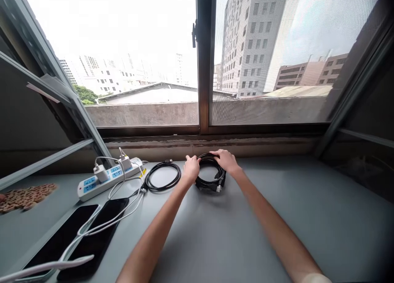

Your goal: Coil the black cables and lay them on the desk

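A thick coil of black cable [210, 182] with dark connectors at its lower side is near the back of the grey table. On the coil's left edge my left hand [191, 168] is closed, its fingers wrapped round the cable. My right hand [226, 160] grips the upper right edge with its fingers bent over the loops. To the left lies a second, thinner black cable coil [179, 177], flat on the table, with a plug at its top.
A white power strip [92, 190] with two chargers [100, 173] stands at the left. White cables run from it over two dark phones or tablets [106, 229]. Small brown pieces [29, 197] lie far left. Metal posts flank the table before the window [204, 61].
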Demonstrator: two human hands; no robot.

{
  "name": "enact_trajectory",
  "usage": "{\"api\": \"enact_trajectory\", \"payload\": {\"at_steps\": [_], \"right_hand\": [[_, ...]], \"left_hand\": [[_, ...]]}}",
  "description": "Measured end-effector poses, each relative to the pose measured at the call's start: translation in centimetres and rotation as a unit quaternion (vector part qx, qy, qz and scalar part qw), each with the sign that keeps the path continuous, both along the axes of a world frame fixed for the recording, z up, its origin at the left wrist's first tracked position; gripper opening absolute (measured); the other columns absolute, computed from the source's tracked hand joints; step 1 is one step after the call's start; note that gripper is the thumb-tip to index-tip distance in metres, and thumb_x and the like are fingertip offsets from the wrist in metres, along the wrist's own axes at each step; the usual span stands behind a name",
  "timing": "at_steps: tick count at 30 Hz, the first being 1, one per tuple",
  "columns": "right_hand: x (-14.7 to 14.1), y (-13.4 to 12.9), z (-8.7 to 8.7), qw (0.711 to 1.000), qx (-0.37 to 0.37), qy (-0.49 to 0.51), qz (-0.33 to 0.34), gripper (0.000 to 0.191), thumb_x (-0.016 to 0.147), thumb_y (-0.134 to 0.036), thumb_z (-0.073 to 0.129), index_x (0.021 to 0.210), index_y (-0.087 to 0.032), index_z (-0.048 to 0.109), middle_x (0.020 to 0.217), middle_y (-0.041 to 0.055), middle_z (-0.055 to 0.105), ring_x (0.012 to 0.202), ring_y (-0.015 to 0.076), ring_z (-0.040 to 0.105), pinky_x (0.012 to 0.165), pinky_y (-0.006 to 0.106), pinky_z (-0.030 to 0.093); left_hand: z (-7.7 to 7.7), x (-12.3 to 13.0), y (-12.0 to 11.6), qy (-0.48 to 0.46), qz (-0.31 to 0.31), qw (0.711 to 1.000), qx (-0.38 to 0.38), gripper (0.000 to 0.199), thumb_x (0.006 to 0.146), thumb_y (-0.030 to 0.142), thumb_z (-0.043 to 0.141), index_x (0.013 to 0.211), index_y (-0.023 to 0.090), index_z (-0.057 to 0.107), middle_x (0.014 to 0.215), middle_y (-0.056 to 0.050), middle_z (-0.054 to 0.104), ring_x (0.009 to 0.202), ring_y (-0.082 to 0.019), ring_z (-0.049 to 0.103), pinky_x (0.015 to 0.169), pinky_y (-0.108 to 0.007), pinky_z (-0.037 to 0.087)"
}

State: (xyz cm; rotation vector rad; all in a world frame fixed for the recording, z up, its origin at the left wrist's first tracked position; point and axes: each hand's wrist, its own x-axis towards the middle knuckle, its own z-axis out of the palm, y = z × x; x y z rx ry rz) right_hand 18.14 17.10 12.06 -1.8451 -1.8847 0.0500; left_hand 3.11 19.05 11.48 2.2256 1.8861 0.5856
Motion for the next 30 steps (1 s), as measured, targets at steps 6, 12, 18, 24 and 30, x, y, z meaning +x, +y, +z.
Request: {"api": "enact_trajectory", "payload": {"at_steps": [6,12,18,24,30], "right_hand": [[-0.6,1.7,-4.6,0.999,0.009,-0.053,-0.001,0.021,0.088,-0.022,0.053,0.106,-0.017,0.061,0.107,0.0051,0.06,0.103,0.019,0.053,0.09,0.041,0.041],[-0.6,1.8,-4.0,0.997,0.031,-0.069,0.011,0.028,0.085,-0.013,0.053,0.108,-0.023,0.064,0.104,0.0034,0.061,0.101,0.0182,0.052,0.089,0.036,0.036],[-1.1,0.9,-1.5,0.998,0.046,-0.041,0.002,0.019,0.086,-0.017,0.052,0.096,-0.02,0.069,0.098,0.0042,0.064,0.094,0.0174,0.056,0.086,0.036,0.038],[-1.8,-0.9,1.4,0.999,0.042,0.029,0.011,0.008,0.076,-0.02,0.063,0.078,-0.023,0.071,0.085,0.0004,0.07,0.08,0.0172,0.064,0.067,0.027,0.046],[-1.6,-10.2,10.0,0.974,0.157,0.148,0.07,0.029,0.087,-0.042,0.048,0.094,-0.023,0.068,0.082,0.0007,0.071,0.067,0.0139,0.066,0.063,0.023,0.049]], "left_hand": [[-3.2,-0.1,0.9,0.073,-0.023,0.994,0.073,0.032,0.092,0.025,0.036,0.092,0.012,0.065,0.103,-0.014,0.054,0.1,-0.025,0.053,0.086,-0.034,0.038],[-3.1,-0.3,1.0,0.086,-0.048,0.985,0.139,0.031,0.092,0.02,0.035,0.11,0.023,0.06,0.111,-0.01,0.051,0.102,-0.023,0.047,0.088,-0.035,0.035],[-3.5,-0.2,1.3,0.071,-0.058,0.988,0.124,0.034,0.092,0.02,0.035,0.091,0.02,0.069,0.096,-0.01,0.057,0.091,-0.022,0.052,0.074,-0.032,0.041],[-1.1,-0.7,0.3,0.0,-0.078,0.989,0.124,0.023,0.087,0.021,0.048,0.1,0.022,0.068,0.088,-0.006,0.061,0.091,-0.019,0.055,0.067,-0.025,0.044],[7.3,-0.6,-6.8,-0.128,-0.083,0.957,0.245,0.027,0.091,0.031,0.04,0.099,0.023,0.065,0.086,-0.002,0.059,0.087,-0.015,0.053,0.077,-0.025,0.044]]}}
